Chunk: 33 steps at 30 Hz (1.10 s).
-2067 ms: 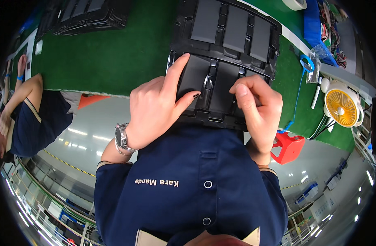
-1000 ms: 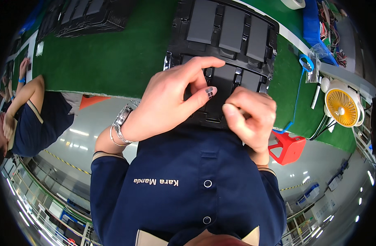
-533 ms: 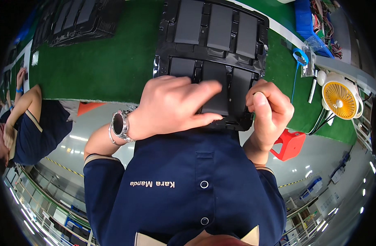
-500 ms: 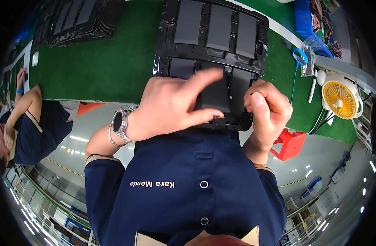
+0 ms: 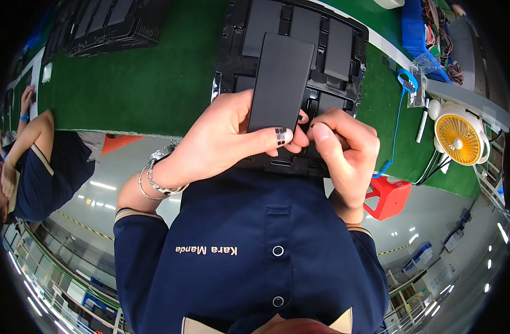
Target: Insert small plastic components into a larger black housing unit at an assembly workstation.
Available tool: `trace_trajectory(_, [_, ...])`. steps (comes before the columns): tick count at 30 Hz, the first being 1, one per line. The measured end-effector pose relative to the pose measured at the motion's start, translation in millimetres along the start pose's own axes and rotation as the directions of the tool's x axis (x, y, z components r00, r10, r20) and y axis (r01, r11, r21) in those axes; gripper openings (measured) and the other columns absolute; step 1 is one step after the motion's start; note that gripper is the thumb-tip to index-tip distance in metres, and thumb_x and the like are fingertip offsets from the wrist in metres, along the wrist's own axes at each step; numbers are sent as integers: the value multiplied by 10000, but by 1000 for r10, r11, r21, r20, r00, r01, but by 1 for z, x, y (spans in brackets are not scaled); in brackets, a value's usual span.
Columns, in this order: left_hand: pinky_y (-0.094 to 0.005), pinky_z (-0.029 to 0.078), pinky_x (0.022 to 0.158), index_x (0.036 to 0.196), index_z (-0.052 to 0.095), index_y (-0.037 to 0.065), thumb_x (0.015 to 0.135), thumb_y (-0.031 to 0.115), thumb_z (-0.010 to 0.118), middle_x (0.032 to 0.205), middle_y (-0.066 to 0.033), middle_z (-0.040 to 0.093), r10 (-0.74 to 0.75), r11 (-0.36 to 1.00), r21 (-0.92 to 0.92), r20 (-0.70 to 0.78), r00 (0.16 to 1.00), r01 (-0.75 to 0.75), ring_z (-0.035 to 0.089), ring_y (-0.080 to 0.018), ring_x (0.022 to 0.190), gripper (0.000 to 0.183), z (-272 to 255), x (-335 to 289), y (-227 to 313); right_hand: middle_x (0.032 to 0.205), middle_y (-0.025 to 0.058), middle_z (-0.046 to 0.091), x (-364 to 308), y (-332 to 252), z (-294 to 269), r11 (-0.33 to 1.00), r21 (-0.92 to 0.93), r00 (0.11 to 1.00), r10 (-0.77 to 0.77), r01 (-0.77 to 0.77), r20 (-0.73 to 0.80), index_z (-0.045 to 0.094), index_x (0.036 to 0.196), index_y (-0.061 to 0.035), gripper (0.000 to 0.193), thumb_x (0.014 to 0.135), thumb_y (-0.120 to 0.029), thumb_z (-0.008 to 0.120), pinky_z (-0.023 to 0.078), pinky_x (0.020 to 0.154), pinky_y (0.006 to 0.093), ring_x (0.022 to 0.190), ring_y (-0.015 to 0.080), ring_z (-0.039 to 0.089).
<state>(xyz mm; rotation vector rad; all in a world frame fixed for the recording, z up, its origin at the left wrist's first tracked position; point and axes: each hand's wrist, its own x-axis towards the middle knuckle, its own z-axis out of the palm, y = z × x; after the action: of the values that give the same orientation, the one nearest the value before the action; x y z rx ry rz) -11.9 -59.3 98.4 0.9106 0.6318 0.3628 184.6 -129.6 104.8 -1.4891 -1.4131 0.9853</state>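
Note:
A flat black rectangular slab (image 5: 281, 80), its kind unclear, is gripped in my left hand (image 5: 224, 133). It stands raised over a black moulded tray (image 5: 226, 47) that holds several similar slabs in its pockets. Small dark squares (image 5: 280, 134) sit on the tip of my left thumb, which presses the slab's near end. Close beside that end, my right hand (image 5: 349, 150) is closed with thumb and forefinger pinched together. A tiny dark speck shows at the pinch; what it is I cannot make out.
More stacked black trays (image 5: 113, 33) lie on the green bench (image 5: 138, 83) at far left. To the right are a blue wrist strap (image 5: 406, 82), a yellow-and-white fan (image 5: 458, 139) and a blue bin (image 5: 413, 28) of wires. Below stands a red stool (image 5: 389, 200). Another person (image 5: 52, 172) sits at left.
My left hand has taken hold of a slab and lifted it out of the tray's near row. My right hand has moved left toward it, still pinched.

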Motion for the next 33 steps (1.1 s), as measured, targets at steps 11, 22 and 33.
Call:
trace_trajectory(11, [-241,522,706,1113,594,-19,905,72,589,895,-72,680,131,986,112,-36,991,-126,640,-111,817,227,0,1,-8,620,33,602,4,0,7,997,-2,997,75,-75,11,644,796,15,120,865,-82,628,381,492,231,520,64,492])
trace_trajectory(22, [-256,536,722,1086,594,-32,896,38,574,900,-76,673,184,976,122,-39,982,-178,640,-112,813,204,0,3,-10,657,21,646,7,-6,9,995,35,995,95,-95,25,641,791,10,142,890,-86,609,401,500,214,544,53,531])
trace_trajectory(33, [-264,543,744,1093,586,-37,896,21,575,907,-81,672,161,977,144,-39,986,-154,644,-120,827,205,0,2,-9,636,16,638,8,-5,9,996,7,996,84,-84,17,655,794,6,129,877,-85,617,393,491,219,527,52,519])
